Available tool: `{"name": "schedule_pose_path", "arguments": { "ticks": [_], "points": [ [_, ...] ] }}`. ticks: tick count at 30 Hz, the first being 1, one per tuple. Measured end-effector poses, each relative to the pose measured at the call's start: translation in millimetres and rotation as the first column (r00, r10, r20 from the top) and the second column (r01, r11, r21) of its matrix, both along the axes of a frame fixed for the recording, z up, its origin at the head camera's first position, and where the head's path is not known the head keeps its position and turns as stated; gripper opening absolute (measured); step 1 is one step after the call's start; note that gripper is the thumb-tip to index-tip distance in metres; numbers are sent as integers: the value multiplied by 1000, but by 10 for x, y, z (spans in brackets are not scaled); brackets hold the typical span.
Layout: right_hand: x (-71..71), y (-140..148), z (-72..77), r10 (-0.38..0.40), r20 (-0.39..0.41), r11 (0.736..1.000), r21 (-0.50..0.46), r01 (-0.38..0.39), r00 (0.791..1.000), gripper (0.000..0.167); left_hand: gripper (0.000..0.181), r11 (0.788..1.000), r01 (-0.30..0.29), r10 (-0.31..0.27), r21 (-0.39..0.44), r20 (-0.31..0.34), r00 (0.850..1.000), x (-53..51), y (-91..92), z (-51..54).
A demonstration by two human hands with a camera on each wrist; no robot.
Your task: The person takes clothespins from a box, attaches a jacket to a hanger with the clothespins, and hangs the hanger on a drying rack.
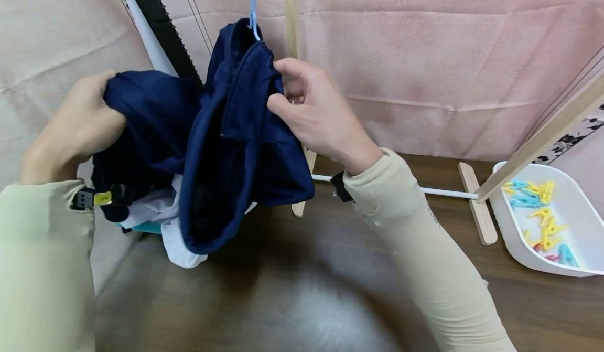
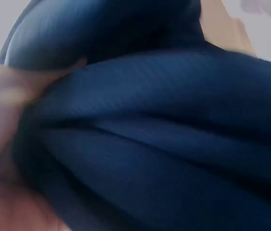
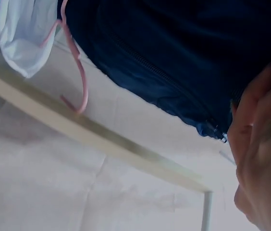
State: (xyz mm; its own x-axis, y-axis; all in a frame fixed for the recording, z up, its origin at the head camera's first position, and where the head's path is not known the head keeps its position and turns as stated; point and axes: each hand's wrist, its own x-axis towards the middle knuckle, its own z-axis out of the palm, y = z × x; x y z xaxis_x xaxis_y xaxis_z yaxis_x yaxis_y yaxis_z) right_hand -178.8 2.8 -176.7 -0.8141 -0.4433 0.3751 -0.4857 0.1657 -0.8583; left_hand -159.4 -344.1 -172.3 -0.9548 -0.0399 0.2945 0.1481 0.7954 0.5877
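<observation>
A dark navy zippered garment point(image 1: 236, 105) hangs from a light blue hanger point(image 1: 253, 11), its lower opening spread and facing the camera. On the left, my left hand point(image 1: 80, 118) grips a bunched part of the cloth; the left wrist view shows folds point(image 2: 164, 110) running out from the fingers. My right hand point(image 1: 325, 110) pinches the garment's right edge, just below the hanger. In the right wrist view a zipper point(image 3: 150, 70) runs along the cloth beside the right-hand fingers point(image 3: 251, 110).
White cloth point(image 1: 181, 247) lies behind and below the garment. A pink hanger point(image 3: 80, 72) shows near a wooden bar point(image 3: 78, 127). On the floor at the right, a white basin point(image 1: 585, 221) holds several coloured clips, beside a wooden stand foot point(image 1: 477, 202).
</observation>
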Motion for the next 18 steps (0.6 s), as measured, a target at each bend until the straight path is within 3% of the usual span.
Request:
{"name": "schedule_pose_path", "arguments": {
  "ticks": [4,7,9,12,15,18],
  "points": [
    [-10,110,7,51,-106,998,50,-46,993,37,20,1000,0,2,19,-111,994,147,415,46],
    [-18,225,-16,102,-158,990,113,-85,982,35,30,996,86,-83,4,-227,970,270,731,27],
    [-24,320,-50,117,-180,982,166,-87,977,35,24,988,157,-151,-7,-312,938,341,918,1],
    [-17,502,-128,117,-241,968,244,-57,964,35,17,970,242,-227,-18,-423,877,423,1187,-73],
    [13,699,-216,108,-330,963,270,-16,938,33,19,957,291,-251,7,-488,836,517,1433,-146],
    [71,890,-268,84,-420,971,237,20,904,34,23,944,328,-256,39,-542,800,575,1623,-213]
  ]
}}
